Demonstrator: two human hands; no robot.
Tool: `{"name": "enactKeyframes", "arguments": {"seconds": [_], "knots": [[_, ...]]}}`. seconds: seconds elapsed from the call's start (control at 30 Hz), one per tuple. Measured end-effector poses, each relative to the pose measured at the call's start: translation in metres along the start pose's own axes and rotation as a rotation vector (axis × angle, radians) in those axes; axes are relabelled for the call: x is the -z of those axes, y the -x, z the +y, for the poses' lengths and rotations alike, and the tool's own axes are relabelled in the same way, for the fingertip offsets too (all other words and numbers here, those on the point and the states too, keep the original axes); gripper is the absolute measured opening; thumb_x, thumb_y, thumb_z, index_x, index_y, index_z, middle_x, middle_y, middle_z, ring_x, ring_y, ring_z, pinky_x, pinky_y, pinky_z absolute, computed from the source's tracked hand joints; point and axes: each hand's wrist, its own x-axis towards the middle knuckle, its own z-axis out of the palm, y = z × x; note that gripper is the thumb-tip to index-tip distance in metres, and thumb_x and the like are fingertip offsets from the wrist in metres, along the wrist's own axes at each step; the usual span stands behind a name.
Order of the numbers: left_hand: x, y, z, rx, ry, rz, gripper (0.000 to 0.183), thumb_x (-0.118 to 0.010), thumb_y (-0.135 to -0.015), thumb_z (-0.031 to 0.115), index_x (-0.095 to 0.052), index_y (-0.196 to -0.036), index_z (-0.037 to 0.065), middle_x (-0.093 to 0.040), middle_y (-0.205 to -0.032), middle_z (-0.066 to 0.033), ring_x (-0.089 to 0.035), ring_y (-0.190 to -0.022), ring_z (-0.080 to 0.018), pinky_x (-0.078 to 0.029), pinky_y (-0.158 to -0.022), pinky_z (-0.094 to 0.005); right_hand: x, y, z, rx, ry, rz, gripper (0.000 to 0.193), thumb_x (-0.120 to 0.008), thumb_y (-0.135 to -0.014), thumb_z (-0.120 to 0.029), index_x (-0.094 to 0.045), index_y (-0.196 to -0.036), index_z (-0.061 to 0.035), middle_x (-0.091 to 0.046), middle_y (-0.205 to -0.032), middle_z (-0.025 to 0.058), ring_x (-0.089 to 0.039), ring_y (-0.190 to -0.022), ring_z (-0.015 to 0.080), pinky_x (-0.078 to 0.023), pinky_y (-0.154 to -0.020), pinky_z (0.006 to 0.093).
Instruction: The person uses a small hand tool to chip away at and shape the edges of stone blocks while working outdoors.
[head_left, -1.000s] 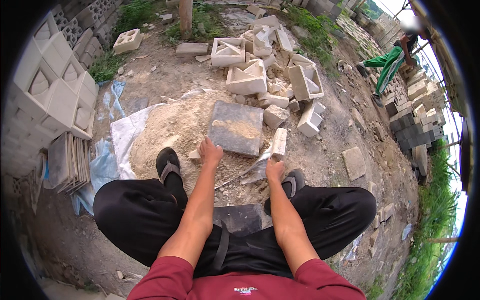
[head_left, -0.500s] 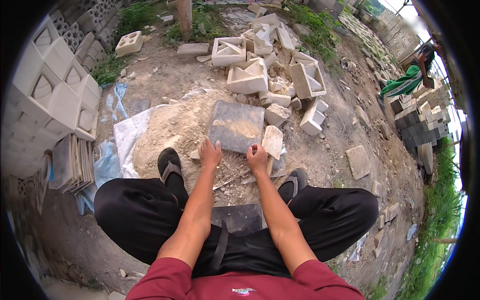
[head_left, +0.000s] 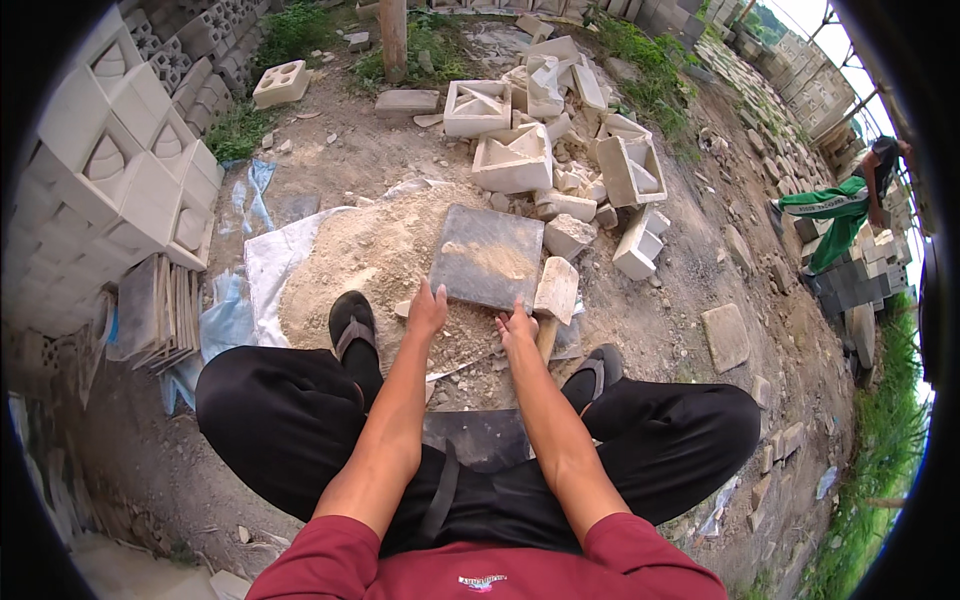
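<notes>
A dark grey square board [head_left: 468, 222], dusted with sandy powder across its middle, lies on a heap of pale sandy material [head_left: 335, 265] in front of me. At its near left corner, my left hand [head_left: 428, 310] grips the edge. My right hand [head_left: 517, 327] holds the near edge toward the right corner, thumb on top and fingers partly hidden underneath. Just right of that hand a pale, flat, tool-like piece [head_left: 556, 290] with a wooden handle [head_left: 546, 338] rests on the ground.
Broken pale blocks [head_left: 512, 160] are piled beyond the board. Moulded blocks [head_left: 130, 170] are stacked at left, above several thin boards [head_left: 165, 315]. A white sheet [head_left: 272, 268] lies under the heap. Another dark board [head_left: 475, 440] is between my legs. A person in green trousers [head_left: 840, 215] stands far right.
My left hand has gone from spread fingers beside the board to gripping its corner. My right hand has shifted its hold on the near edge. The far person has straightened up somewhat.
</notes>
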Motion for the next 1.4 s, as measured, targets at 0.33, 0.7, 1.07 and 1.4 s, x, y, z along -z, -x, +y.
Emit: {"name": "enactKeyframes", "arguments": {"seconds": [0.33,0.7,1.07,1.4], "knots": [[0.015,0.001,-0.007,0.071,0.055,0.025,0.078,-0.039,-0.094,0.048,-0.019,-0.144,-0.008,-0.046,-0.129,-0.036,-0.046,-0.122,-0.0452,-0.037,-0.103,-0.0421,-0.031,0.06,-0.02,0.491,-0.107,-0.279,0.029,-0.066,-0.086,-0.008,-0.042,-0.101,-0.003,-0.056,-0.098,0.0106,-0.06,-0.082,0.019,-0.059,-0.066,0.0357],[-0.02,-0.004,-0.002,0.074,-0.052,0.176,0.066,-0.033,-0.097,0.04,-0.028,-0.14,-0.01,-0.046,-0.132,-0.032,-0.041,-0.126,-0.0433,-0.021,-0.112,-0.0473,-0.066,0.131,-0.058,1.127,0.526,-0.291,0.033,-0.077,-0.077,-0.016,-0.048,-0.08,-0.0014,-0.059,-0.068,0.0065,-0.058,-0.064,0.0107,-0.047,-0.058,0.0273],[-0.016,-0.003,-0.002,0.118,-0.02,0.22,0.059,-0.033,-0.097,0.04,-0.043,-0.131,-0.008,-0.051,-0.127,-0.0291,-0.045,-0.124,-0.041,-0.024,-0.109,-0.0494,-0.07,0.132,-0.058,1.114,0.589,-0.348,0.033,-0.078,-0.077,-0.017,-0.048,-0.077,-0.0012,-0.063,-0.068,0.0083,-0.061,-0.064,0.0114,-0.048,-0.058,0.028],[0.002,-0.031,0.035,-0.197,0.256,0.566,0.053,-0.039,-0.095,0.034,-0.044,-0.131,-0.005,-0.051,-0.126,-0.0286,-0.047,-0.12,-0.0411,-0.033,-0.105,-0.045,-0.061,0.121,-0.067,1.034,0.597,-0.371,0.034,-0.076,-0.076,-0.016,-0.046,-0.077,-0.0009,-0.061,-0.079,0.0142,-0.062,-0.063,0.0183,-0.049,-0.058,0.0325]]}}
